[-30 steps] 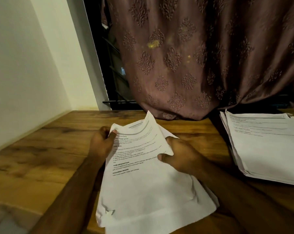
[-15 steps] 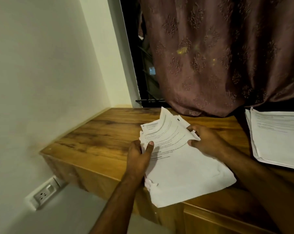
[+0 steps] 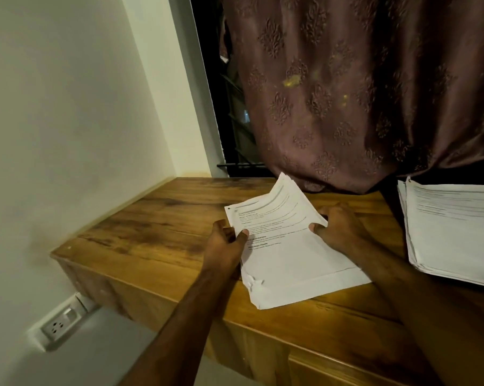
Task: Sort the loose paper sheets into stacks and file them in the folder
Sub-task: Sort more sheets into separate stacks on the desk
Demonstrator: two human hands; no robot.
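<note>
Sheets of white printed paper [image 3: 279,240] now lie squarer on the wooden surface [image 3: 157,224] than a second ago; my left hand [image 3: 226,243] and right hand [image 3: 338,227] pinch their sides, fingers curled. Second white stack [image 3: 455,232] waits right; I see no folder.

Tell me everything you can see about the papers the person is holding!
The held papers are a bundle of white sheets with printed lines, too blurry to read. Their near end lies on the wooden table, the far end lifted and fanned. The near left corner is crumpled. The left hand grips the left edge, thumb on top; the right hand holds the right edge.
</note>
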